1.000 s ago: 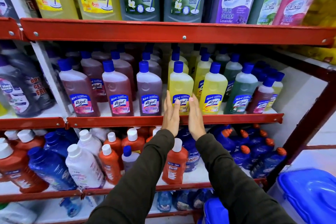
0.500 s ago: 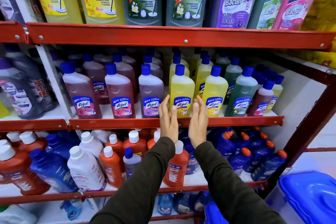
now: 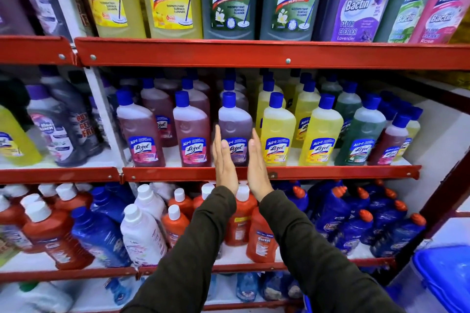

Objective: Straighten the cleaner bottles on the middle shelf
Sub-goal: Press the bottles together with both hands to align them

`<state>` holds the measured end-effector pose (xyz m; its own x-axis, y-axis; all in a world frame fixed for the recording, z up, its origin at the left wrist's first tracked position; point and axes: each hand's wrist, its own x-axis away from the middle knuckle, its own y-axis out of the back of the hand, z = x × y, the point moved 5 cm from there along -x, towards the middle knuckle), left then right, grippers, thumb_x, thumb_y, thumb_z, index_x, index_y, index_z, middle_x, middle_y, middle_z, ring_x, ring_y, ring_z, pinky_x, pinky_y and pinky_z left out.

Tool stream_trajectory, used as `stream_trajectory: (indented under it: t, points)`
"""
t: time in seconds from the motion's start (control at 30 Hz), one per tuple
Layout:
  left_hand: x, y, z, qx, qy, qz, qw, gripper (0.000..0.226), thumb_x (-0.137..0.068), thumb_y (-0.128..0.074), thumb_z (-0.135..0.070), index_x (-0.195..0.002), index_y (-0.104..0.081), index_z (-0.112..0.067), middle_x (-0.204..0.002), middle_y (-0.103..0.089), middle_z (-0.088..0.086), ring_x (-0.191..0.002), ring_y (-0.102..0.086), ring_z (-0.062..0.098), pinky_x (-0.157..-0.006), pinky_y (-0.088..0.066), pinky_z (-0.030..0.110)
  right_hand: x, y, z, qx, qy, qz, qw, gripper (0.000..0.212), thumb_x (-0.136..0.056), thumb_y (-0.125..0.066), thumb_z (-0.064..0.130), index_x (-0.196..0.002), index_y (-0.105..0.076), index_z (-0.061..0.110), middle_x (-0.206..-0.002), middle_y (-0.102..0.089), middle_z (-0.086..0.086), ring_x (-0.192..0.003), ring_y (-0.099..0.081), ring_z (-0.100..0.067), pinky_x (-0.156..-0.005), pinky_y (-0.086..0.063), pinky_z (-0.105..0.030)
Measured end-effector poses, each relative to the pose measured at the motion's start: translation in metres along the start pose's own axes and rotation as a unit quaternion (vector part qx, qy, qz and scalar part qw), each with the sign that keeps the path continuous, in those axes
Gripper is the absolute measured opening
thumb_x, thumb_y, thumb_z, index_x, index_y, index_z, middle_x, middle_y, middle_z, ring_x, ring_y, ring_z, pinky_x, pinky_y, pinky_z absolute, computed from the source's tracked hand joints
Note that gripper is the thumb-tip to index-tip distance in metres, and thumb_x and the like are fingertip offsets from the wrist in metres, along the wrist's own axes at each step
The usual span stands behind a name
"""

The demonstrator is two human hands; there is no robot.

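Red steel shelving fills your view, and the middle shelf (image 3: 269, 173) carries a front row of blue-capped Lizol bottles: two pink ones at the left, then the purple Lizol bottle (image 3: 235, 122), then two yellow ones and a green one to the right.

Your left hand (image 3: 225, 164) stands flat and open just beside the purple bottle's left flank. Your right hand (image 3: 256, 162) mirrors it on the right flank, in the narrow gap before the first yellow bottle (image 3: 277, 129). Neither hand grips; whether the palms touch the plastic, you cannot tell.

Expect a full bottle with real weight, stiff walls and a smooth, rather slick label. Press on the flat sides low down, near the label, where it will slide and turn on its base. Pushing near the cap would likely tip it into its neighbours.
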<state>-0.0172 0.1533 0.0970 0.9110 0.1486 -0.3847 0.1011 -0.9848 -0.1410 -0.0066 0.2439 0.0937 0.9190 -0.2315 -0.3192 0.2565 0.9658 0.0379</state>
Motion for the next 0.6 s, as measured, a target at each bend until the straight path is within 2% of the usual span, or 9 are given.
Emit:
stream_trajectory:
  t: [0.07,0.13,0.27,0.33,0.43,0.6]
  points:
    - [-0.002,0.004,0.002,0.007,-0.002,0.026,1.0,0.063,-0.092,-0.023,-0.069,-0.151,-0.019,-0.047,-0.163,-0.017,-0.015,-0.151,-0.018,0.005,-0.125,-0.021,0.043,-0.001,0.0,-0.002,-0.027,0.001,-0.01,1.0,0.059,-0.111,-0.029,0.046,-0.166,-0.026,0.023,-0.171,-0.032,0.004,-0.156,-0.034,-0.01,-0.13,-0.032,-0.038]
    - [-0.004,0.007,0.002,0.004,0.002,0.048,0.999,0.063,-0.089,-0.024,-0.074,-0.149,-0.019,-0.053,-0.164,-0.018,-0.012,-0.149,-0.023,0.006,-0.123,-0.027,0.045,0.0,0.0,-0.003,-0.052,0.011,-0.009,0.999,0.053,-0.114,-0.029,0.037,-0.164,-0.028,0.022,-0.165,-0.038,0.006,-0.148,-0.041,-0.006,-0.122,-0.04,-0.023]
    - [-0.009,0.013,0.003,0.0,0.013,0.066,0.998,0.066,-0.083,-0.027,-0.083,-0.145,-0.021,-0.059,-0.162,-0.025,-0.012,-0.146,-0.031,0.008,-0.119,-0.033,0.045,-0.001,0.0,-0.007,-0.064,0.007,0.004,0.998,0.055,-0.11,-0.029,0.045,-0.162,-0.03,0.027,-0.153,-0.046,0.014,-0.135,-0.049,0.007,-0.104,-0.048,-0.011]
    - [-0.009,0.014,0.002,-0.007,0.008,0.069,0.998,0.062,-0.085,-0.026,-0.082,-0.143,-0.021,-0.062,-0.162,-0.024,-0.013,-0.147,-0.029,0.009,-0.12,-0.031,0.048,-0.002,0.001,-0.007,-0.064,0.003,0.007,0.998,0.06,-0.107,-0.03,0.049,-0.163,-0.029,0.028,-0.153,-0.045,0.013,-0.135,-0.049,0.006,-0.101,-0.049,-0.009]
    - [-0.007,0.014,0.003,-0.011,0.003,0.08,0.997,0.057,-0.087,-0.025,-0.08,-0.142,-0.018,-0.066,-0.163,-0.022,-0.012,-0.148,-0.028,0.011,-0.119,-0.031,0.05,-0.002,0.0,-0.007,-0.059,0.003,0.005,0.998,0.052,-0.113,-0.027,0.039,-0.164,-0.028,0.026,-0.152,-0.044,0.013,-0.131,-0.048,0.011,-0.098,-0.05,-0.006]
    - [-0.007,0.016,0.001,-0.011,0.0,0.081,0.997,0.059,-0.087,-0.025,-0.078,-0.144,-0.019,-0.062,-0.163,-0.02,-0.013,-0.15,-0.023,0.009,-0.122,-0.026,0.047,0.0,0.0,-0.006,-0.052,0.01,-0.003,0.999,0.054,-0.112,-0.029,0.042,-0.164,-0.028,0.026,-0.158,-0.041,0.013,-0.137,-0.045,0.01,-0.111,-0.044,-0.014]
